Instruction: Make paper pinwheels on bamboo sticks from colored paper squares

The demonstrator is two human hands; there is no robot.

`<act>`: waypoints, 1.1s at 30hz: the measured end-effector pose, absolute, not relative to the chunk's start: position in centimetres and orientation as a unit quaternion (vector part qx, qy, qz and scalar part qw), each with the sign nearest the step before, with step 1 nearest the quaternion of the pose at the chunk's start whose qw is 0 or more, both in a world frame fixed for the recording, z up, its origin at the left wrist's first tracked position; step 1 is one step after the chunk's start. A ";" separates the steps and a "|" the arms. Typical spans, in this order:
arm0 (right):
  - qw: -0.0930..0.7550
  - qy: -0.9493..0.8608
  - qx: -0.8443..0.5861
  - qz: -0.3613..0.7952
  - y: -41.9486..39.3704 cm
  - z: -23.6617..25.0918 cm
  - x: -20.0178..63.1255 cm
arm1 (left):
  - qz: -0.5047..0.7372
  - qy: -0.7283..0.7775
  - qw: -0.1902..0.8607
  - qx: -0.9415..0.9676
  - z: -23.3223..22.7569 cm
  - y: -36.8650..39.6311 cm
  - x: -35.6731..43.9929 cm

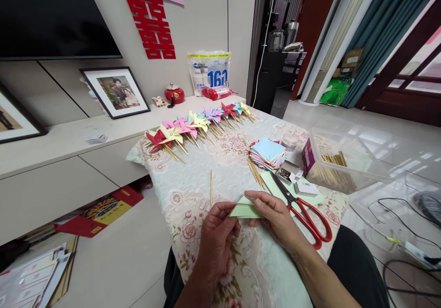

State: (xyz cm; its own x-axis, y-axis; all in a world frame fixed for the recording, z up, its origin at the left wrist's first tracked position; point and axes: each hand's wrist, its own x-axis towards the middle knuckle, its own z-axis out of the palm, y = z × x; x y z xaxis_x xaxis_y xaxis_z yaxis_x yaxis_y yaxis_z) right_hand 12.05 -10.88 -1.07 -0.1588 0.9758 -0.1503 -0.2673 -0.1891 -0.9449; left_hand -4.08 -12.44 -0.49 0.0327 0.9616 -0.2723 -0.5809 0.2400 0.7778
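A folded piece of light green paper [245, 210] is held between my two hands above the table's front part. My left hand [220, 227] pinches its left corner between thumb and fingers. On the other side, my right hand [274, 216] grips the right end, with the thumb on top. A single wooden stick [211, 186] lies on the cloth just beyond my left hand. Red-handled scissors [305, 211] rest right of my right hand, partly on green sheets [272, 182]. Beyond them are a small open box of pins [288, 172] and a white box [306, 188].
Paper pinwheels [182, 131] on sticks lie in a row along the table's far left side. A stack of coloured paper squares [267, 153], loose sticks [255, 174] and a clear plastic bin [330, 172] of sticks stand at right. The flowered tablecloth [189, 232] covers the table.
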 end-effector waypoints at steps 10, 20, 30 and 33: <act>0.518 -0.407 -0.419 0.625 -10.7 -1.3 12.0 | 0.562 0.383 0.685 0.260 -1.0 -12.6 -4.2; 0.541 -0.439 -0.416 0.584 -10.9 -0.4 12.3 | 0.580 0.376 0.694 0.204 -0.5 -12.2 -4.4; 0.537 -0.405 -0.391 0.628 -11.0 -0.6 12.2 | 0.580 0.371 0.696 0.205 -0.6 -12.2 -4.5; 0.544 -0.401 -0.392 0.624 -11.0 -0.5 12.1 | 0.576 0.371 0.692 0.227 -0.7 -12.3 -4.3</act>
State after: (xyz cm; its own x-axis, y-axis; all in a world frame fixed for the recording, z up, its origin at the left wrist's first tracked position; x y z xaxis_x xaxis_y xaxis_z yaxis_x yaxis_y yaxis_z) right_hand 12.10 -10.96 -0.50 -0.1010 0.9935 -0.0530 -0.3639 -0.0864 -0.9274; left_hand -4.33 -12.28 -0.73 0.0606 0.9657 -0.2525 -0.6287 0.2334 0.7418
